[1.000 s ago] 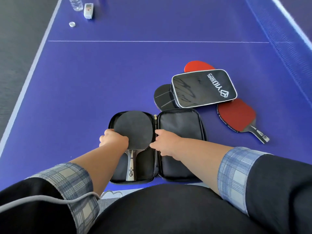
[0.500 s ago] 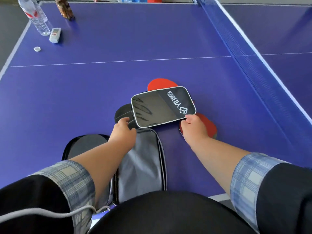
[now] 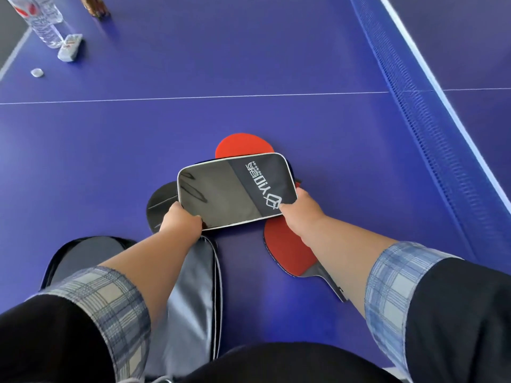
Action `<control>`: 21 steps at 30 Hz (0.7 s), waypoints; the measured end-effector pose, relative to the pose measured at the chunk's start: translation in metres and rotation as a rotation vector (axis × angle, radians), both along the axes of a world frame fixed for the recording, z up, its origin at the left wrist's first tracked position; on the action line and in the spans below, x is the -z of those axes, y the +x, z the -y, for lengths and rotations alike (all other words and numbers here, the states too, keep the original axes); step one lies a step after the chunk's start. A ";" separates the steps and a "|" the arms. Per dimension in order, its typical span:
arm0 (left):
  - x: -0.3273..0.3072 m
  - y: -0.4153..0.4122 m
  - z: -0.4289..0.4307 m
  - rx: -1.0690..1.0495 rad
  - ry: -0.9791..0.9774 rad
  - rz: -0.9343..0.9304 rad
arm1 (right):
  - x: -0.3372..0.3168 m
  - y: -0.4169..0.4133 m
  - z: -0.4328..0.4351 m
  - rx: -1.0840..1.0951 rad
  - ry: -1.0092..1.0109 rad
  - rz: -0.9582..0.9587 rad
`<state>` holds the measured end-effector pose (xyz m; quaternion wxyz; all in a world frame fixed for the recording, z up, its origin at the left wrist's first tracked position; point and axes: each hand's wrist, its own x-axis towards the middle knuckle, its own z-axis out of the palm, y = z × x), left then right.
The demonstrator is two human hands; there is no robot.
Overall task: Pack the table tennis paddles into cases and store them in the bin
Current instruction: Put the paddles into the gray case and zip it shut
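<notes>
At far left, a clear plastic water bottle (image 3: 45, 23) stands on the purple table tennis table (image 3: 249, 64). Nearer me, an open black zip-up paddle case (image 3: 193, 294) lies flat under my left forearm. My left hand (image 3: 181, 221) pinches the near left corner of a closed glossy black case with white piping (image 3: 235, 189), fingers curled under its edge. A black-rubber paddle (image 3: 160, 203) pokes out beneath it. My right hand (image 3: 300, 211) grips the right corner. A red-rubber paddle (image 3: 284, 252) lies under my right wrist.
</notes>
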<state>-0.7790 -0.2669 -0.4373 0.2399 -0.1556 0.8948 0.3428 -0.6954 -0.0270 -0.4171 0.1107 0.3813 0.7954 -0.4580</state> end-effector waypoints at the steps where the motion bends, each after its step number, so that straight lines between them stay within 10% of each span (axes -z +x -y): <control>1: -0.001 0.002 0.000 -0.002 0.005 -0.016 | 0.002 0.000 -0.001 0.018 0.002 -0.015; 11: -0.041 0.023 -0.064 0.035 0.228 -0.142 | -0.001 0.019 -0.049 0.448 -0.077 -0.267; 21: -0.031 0.075 -0.210 0.539 0.235 -0.083 | 0.001 0.141 -0.155 0.849 -0.008 -0.211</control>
